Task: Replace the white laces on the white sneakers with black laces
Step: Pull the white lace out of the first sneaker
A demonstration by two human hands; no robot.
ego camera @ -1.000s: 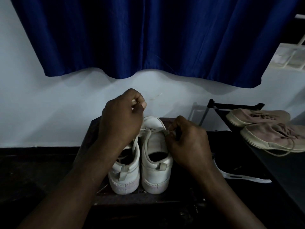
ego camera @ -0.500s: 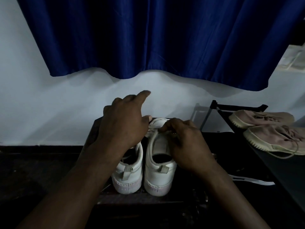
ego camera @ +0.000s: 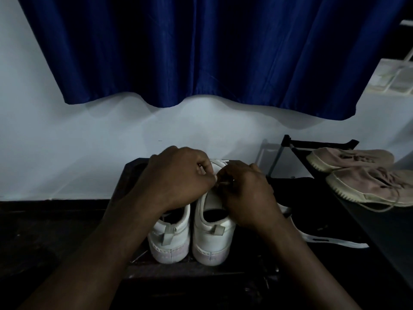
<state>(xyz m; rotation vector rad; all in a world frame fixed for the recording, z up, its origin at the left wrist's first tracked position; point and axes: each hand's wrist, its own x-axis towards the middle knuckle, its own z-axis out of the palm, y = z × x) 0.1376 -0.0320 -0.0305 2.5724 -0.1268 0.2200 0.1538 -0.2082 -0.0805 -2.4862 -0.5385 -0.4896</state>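
White sneakers upright, just beside each other on dark tabletop, heels toward camera: left sneaker, right sneaker. Grey heel tabs, pink-tinged soles. White lace barely showed over right sneaker's tongue.

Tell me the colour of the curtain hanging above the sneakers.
The curtain is dark blue; head view.

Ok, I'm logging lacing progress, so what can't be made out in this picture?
Head view:
- Eyelets and lace on the right sneaker: covered by the left hand and right hand.
- Front of the left sneaker: under the left hand.
- What the hands pinch: only a white sliver shows, too small.
- Black laces: none discernible; the scene is too dark.
- Nearer beige shoe: cut off by the right edge.
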